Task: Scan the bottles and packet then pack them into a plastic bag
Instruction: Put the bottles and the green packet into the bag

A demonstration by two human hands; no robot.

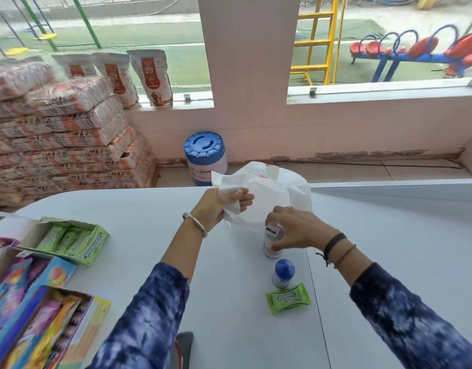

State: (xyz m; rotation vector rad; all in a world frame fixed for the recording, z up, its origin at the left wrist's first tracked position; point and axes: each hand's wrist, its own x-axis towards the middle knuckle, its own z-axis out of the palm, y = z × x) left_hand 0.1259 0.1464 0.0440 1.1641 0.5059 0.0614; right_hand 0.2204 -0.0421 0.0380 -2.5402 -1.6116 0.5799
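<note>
left hand (219,206) pinches the limp white plastic bag (269,193) at 12 o'clock; right hand (293,227) grips the small clear-capped bottle (272,242) (likely light, rigid) round its cap.

What the head view hides, crops or blurs

The right hand (296,227) covers much of the clear bottle (272,243), so its label cannot be read and its cap shows only in part; the left hand (221,206) bunches the white plastic bag (269,193), hiding the bag's mouth and part of its red print. The label on the blue-capped bottle (282,274) is too small to read. The colourful snack boxes (30,302) at lower left are blurred and cut by the frame edge, their wording unreadable. A dark object (184,347) at the bottom edge is cropped beyond telling. The blue-lidded drum (205,155) stands partly behind the counter (389,249) and the bag
</note>
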